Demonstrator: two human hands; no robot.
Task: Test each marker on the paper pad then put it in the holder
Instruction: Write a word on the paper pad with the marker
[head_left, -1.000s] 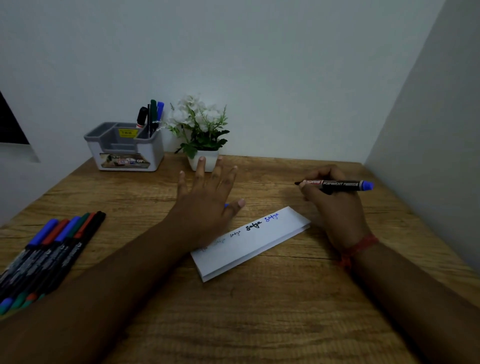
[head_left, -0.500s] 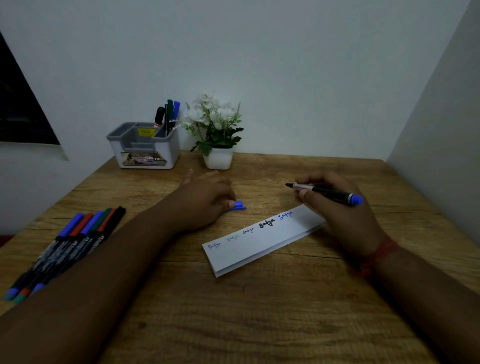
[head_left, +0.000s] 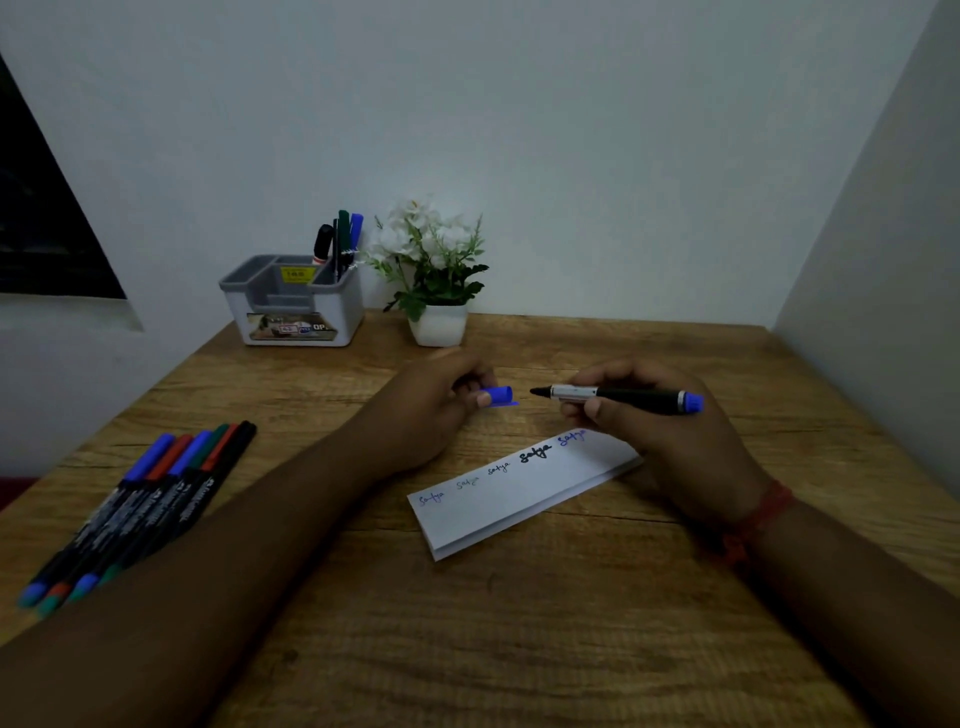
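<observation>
Lifted off the table since the earlier frame, the left hand pinched the blue cap near the marker's tip. The right hand gripped the marker above the paper pad, lying level, tip pointing left at the cap.

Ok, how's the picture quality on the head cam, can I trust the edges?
Head view: dim, bluish light, no glare; wide-angle bending at the borders; the row of loose markers at lower left is smeared; the centre is sharper, with the blue cap in the left hand and the writing on the white paper pad readable.
</observation>
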